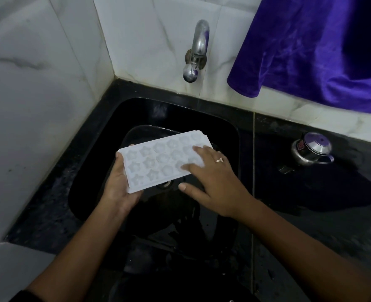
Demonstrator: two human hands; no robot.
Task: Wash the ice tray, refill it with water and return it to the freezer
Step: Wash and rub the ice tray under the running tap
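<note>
White plastic sits under the fingers [202, 152] of the right hand [215, 179]. I see them straight and a little spread, laid flat on the right part of the ice tray [156, 162], with a ring [219, 159] on one of them. That hand's thumb [184, 187] sticks out to the side, off the tray's near edge.

I have the left hand [117, 186] clamped on the tray's left short end. Its thumb lies along the edge, the palm is underneath, and one fingertip shows past the far side.

The tray faces up, showing star and flower shaped cells. It is held over the black sink [88, 153], above the drain [165, 185]. Something dark and rounded lies in the basin behind it; I cannot tell what it is.

A chrome tap [198, 49] comes out of the marble-tiled wall [38, 83] above the sink. To the right of the tap hangs a purple cloth [311, 51]. Further right, a small steel pot [311, 151] stands on the dark counter [311, 214], well apart from the tray.
</note>
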